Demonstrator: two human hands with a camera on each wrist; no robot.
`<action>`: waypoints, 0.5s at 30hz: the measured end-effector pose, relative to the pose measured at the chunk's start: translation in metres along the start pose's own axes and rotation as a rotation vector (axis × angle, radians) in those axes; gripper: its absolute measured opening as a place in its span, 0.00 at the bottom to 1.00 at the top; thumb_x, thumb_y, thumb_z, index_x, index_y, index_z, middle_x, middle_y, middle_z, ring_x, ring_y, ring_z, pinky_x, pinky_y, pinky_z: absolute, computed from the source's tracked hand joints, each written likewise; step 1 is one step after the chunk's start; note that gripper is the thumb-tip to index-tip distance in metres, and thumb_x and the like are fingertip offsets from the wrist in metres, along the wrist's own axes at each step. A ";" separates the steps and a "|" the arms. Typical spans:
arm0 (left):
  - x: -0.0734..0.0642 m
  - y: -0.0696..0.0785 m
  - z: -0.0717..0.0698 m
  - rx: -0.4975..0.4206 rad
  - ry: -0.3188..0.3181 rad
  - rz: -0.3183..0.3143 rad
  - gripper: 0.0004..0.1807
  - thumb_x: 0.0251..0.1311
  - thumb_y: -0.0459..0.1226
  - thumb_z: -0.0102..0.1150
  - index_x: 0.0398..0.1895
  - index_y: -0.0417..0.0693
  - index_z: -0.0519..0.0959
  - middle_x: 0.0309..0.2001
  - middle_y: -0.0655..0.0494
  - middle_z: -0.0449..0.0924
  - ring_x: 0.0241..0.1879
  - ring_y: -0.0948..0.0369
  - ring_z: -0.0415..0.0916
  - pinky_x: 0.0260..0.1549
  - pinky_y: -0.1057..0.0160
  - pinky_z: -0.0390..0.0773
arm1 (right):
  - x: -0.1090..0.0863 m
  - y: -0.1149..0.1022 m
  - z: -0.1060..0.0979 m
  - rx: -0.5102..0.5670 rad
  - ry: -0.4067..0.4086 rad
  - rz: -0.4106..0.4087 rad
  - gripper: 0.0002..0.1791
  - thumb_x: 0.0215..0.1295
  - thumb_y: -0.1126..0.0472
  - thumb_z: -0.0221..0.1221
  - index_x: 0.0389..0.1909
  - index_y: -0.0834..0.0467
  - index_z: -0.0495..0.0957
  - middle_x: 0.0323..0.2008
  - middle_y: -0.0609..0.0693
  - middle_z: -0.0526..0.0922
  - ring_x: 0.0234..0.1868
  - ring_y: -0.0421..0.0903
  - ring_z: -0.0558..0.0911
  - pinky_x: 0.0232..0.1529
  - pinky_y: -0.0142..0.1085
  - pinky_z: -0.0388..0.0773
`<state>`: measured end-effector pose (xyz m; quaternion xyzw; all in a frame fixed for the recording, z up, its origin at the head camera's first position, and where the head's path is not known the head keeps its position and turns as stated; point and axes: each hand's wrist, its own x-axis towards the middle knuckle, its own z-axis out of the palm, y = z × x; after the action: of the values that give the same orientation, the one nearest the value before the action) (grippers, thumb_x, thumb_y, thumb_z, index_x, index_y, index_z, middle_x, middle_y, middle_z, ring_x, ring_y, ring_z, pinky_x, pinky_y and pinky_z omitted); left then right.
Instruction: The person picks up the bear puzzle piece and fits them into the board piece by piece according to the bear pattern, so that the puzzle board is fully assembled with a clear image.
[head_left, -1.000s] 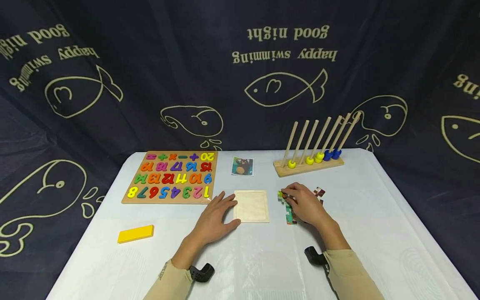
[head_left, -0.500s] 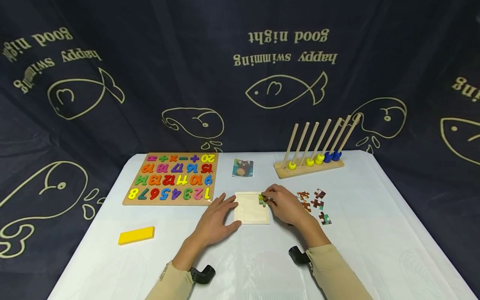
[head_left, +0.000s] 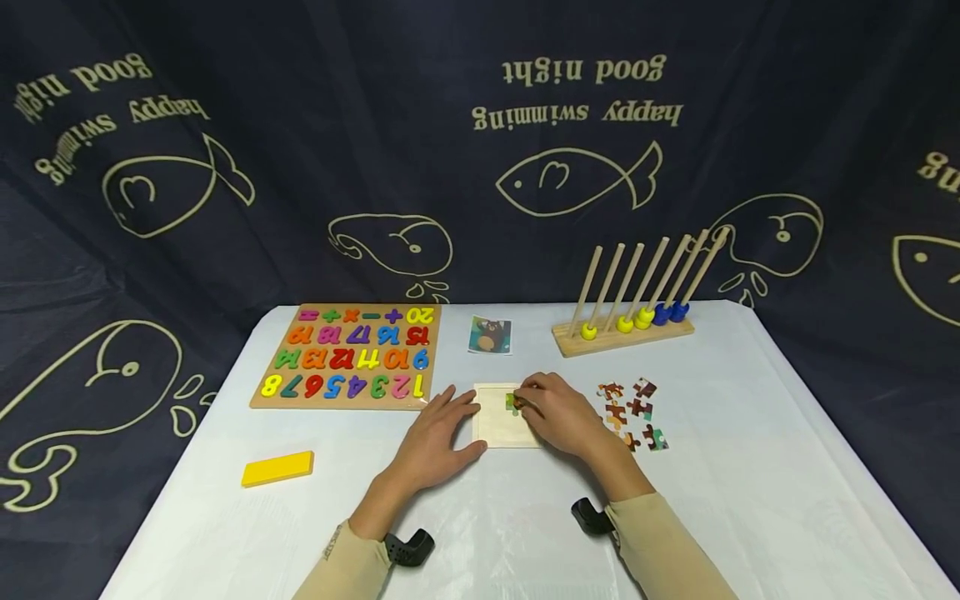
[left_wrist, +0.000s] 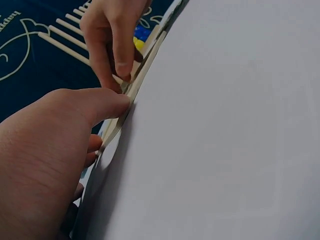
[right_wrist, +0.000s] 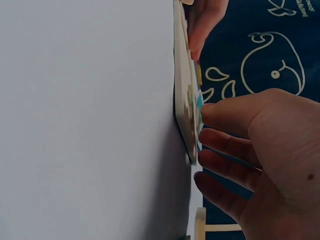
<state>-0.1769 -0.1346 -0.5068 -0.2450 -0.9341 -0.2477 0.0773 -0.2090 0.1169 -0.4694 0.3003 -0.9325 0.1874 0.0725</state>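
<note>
- On the white table (head_left: pixel 480 533), near the middle, lies the wooden tray (head_left: pixel 497 427).
- Left hand (head_left: pixel 433 444): fingers and thumb spread, touching the tray's left side.
- Right hand (head_left: pixel 558 417): thumb and fingertips pinch a green puzzle piece (head_left: pixel 512 402) at the tray's far half – whether it touches the bottom, I cannot tell.
- Right of that hand: loose pieces (head_left: pixel 617 415), scattered.
- Beyond the tray: a bear card (head_left: pixel 491 336); to its right, a peg stand (head_left: pixel 570 343) with yellow and blue beads.
- Far left: a number board (head_left: pixel 337 404) – nearer, a yellow block (head_left: pixel 277 469).
</note>
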 end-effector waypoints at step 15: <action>0.001 0.002 -0.001 0.004 -0.009 -0.004 0.33 0.57 0.57 0.60 0.61 0.51 0.74 0.69 0.59 0.63 0.71 0.52 0.50 0.68 0.50 0.51 | -0.006 -0.011 0.003 -0.084 -0.083 -0.028 0.25 0.65 0.49 0.58 0.62 0.51 0.75 0.63 0.58 0.69 0.63 0.53 0.65 0.60 0.51 0.66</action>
<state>-0.1768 -0.1328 -0.5049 -0.2440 -0.9354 -0.2451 0.0732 -0.1974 0.1106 -0.4698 0.3175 -0.9374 0.1344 0.0488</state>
